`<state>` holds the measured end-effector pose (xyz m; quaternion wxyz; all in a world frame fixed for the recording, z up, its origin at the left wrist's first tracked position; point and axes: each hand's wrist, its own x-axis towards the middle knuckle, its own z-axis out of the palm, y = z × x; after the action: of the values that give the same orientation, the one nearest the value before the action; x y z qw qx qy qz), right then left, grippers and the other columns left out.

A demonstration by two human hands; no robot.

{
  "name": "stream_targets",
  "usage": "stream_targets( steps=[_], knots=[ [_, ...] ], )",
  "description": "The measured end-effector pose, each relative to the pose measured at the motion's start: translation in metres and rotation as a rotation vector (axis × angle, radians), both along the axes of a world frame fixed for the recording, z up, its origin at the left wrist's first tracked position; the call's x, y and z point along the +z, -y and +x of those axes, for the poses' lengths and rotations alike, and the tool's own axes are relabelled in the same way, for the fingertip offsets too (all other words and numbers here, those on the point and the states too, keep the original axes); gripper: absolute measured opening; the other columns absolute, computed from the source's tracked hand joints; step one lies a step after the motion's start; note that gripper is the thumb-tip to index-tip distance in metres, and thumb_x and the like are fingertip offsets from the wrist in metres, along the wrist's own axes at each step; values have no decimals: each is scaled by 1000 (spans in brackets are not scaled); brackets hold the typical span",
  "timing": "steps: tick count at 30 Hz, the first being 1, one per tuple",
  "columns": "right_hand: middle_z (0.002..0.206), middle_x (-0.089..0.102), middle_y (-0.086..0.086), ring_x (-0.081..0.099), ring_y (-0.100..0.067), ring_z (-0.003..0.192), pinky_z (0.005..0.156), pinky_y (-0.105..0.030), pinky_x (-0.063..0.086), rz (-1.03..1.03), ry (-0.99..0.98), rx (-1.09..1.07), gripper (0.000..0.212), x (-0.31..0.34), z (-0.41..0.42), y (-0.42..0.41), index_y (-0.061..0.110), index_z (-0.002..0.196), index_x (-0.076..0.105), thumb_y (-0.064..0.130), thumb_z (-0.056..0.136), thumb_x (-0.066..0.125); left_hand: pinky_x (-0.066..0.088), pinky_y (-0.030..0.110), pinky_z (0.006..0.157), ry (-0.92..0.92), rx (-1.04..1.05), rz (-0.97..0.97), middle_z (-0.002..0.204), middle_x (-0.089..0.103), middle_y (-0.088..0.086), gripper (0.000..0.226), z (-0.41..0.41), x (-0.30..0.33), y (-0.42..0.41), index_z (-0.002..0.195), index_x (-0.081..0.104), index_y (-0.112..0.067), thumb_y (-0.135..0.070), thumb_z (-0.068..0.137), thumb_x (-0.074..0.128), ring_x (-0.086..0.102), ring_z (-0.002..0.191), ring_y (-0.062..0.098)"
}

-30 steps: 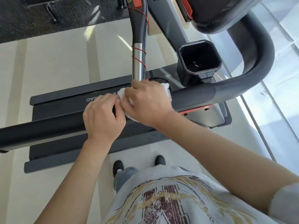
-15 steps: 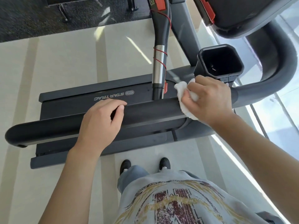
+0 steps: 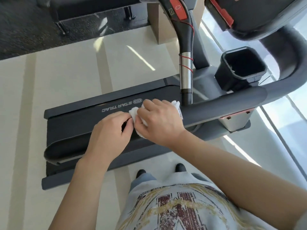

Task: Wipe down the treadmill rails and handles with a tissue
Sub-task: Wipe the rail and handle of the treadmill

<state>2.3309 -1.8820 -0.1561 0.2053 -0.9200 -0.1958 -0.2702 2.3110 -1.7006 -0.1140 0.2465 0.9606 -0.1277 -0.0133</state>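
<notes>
Right hand [image 3: 159, 121] with tissue [image 3: 134, 112] back beside left hand [image 3: 110, 130] mid-rail [image 3: 216, 107].

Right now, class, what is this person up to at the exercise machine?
A person stands beside a dark grey treadmill and is wiping its padded black side rail. The right hand has a crumpled white tissue in its grip, pressed onto the rail. The left hand is next to it, fingertips pinching the tissue's edge. The rail's left end and the curved grey handle by the square black cup holder are not being touched.
</notes>
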Motion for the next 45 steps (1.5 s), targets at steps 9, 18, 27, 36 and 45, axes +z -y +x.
stream_targets(
  steps=[9,18,27,36,45],
  knots=[
    [65,42,-1,33,-21,57,50,-36,34,9,9,-158,40,4,-4,44,13,63,54,29,100,56,47,37,63,-60,-312,-28,87,61,-12,17,36,6,32,97,63,-25,-29,107,50,57,77,10],
    [92,55,1,38,-12,65,48,-38,47,113,-54,-760,28,3,-43,177,13,101,64,40,102,57,50,41,109,-46,-715,4,144,53,-6,44,54,8,152,147,52,-23,-35,105,55,51,132,14],
    [92,54,-1,30,-11,66,44,-32,41,220,-20,-772,27,-12,-51,202,11,104,64,37,100,64,43,28,94,-47,-762,-7,121,50,-14,36,59,5,231,133,51,-25,-28,100,64,46,110,3],
    [98,59,1,55,-24,70,64,-36,50,310,-125,-953,32,13,-11,334,16,99,65,46,103,54,48,31,101,-35,-679,49,142,58,-5,56,61,-8,261,153,43,-24,-49,104,53,56,129,16],
    [89,56,6,47,-20,60,51,-29,43,199,-187,-635,20,10,-26,303,16,95,66,35,99,65,52,30,79,20,-581,100,120,67,-6,51,57,-10,260,140,55,-23,-55,100,56,63,107,16]
  ],
)
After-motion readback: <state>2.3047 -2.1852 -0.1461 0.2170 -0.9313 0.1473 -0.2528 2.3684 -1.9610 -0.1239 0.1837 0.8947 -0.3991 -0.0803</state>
